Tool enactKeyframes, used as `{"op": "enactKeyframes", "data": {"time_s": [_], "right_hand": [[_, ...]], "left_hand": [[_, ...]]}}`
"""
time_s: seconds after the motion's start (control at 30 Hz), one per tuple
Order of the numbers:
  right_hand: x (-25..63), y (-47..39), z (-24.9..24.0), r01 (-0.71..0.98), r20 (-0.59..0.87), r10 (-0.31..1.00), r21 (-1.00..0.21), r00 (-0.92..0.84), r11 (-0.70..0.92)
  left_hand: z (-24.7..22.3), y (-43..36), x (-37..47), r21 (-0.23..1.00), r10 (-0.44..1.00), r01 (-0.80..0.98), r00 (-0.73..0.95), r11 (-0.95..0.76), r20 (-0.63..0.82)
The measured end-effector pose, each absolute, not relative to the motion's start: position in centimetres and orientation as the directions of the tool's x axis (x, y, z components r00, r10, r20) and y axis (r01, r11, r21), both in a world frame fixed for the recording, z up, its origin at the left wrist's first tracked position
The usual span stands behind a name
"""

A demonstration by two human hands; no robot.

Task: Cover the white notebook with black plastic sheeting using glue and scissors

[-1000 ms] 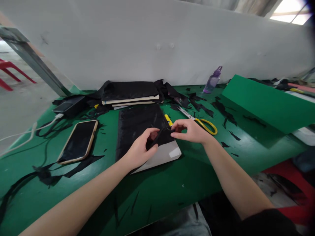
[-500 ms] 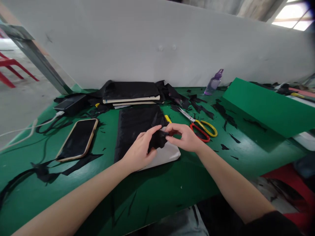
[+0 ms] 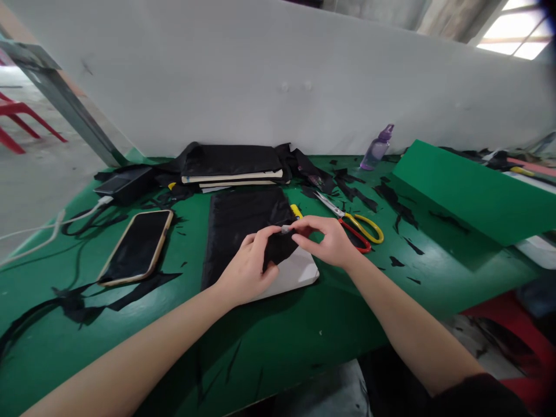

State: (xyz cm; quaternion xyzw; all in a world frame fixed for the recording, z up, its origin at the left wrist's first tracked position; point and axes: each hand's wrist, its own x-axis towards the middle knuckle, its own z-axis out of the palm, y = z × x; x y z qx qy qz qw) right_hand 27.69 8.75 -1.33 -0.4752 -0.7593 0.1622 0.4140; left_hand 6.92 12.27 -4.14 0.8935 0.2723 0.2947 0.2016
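In front of me lies a flat board or book with a black fabric cover [image 3: 241, 217]; its pale underside or pages [image 3: 297, 269] show at the near right corner. My left hand [image 3: 247, 263] rests over it, index finger and thumb curled around a loose black fabric flap [image 3: 278, 249]. From the right, my right hand [image 3: 324, 240] pinches at the same flap, fingertips close to the left index finger. A small light grey bit [image 3: 285, 229] shows between the fingertips; I cannot tell what it is. Scissors [image 3: 347, 217] with red and yellow handles lie just beyond my right hand.
A phone [image 3: 138, 248] lies to the left, near a black box [image 3: 125, 184] with a white cable. Behind is a black-covered stack [image 3: 234, 162]. A purple bottle [image 3: 377, 149], a green panel [image 3: 473, 194] and black scraps [image 3: 397, 200] are to the right.
The black flap, bunched up between my fingers before, now lies lower and flatter. The small grey bit has come into view at the fingertips. My right hand has shifted slightly.
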Motion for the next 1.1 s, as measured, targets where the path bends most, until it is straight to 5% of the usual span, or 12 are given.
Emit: {"op": "enactKeyframes", "data": {"time_s": [0.23, 0.47, 0.57, 0.77, 0.97, 1.1], "right_hand": [[28.3, 8.9, -1.9, 0.778, 0.636, 0.713, -0.274, -0.295, 0.566], [27.9, 8.5, -0.8, 0.655, 0.543, 0.815, -0.543, -0.203, 0.525], [28.0, 8.4, -0.6, 0.660, 0.502, 0.841, -0.563, -0.204, 0.497], [28.1, 8.4, -0.5, 0.714, 0.741, 0.615, -0.274, -0.270, 0.644], [27.8, 8.6, -1.1, 0.752, 0.697, 0.525, 0.030, -0.488, 0.658], [28.0, 8.8, -1.6, 0.776, 0.726, 0.499, 0.075, -0.473, 0.626]], "left_hand": [[-3.8, 12.1, 7.0, 0.550, 0.638, 0.393, 0.674, -0.737, 0.373], [-4.0, 12.1, 7.0, 0.559, 0.637, 0.385, 0.676, -0.734, 0.371], [-4.1, 12.1, 6.9, 0.551, 0.635, 0.389, 0.676, -0.739, 0.374], [-4.2, 12.1, 7.0, 0.527, 0.604, 0.370, 0.696, -0.765, 0.389], [-4.1, 11.9, 7.3, 0.461, 0.558, 0.360, 0.713, -0.811, 0.424], [-4.0, 11.7, 7.4, 0.436, 0.550, 0.371, 0.723, -0.820, 0.418]]}}
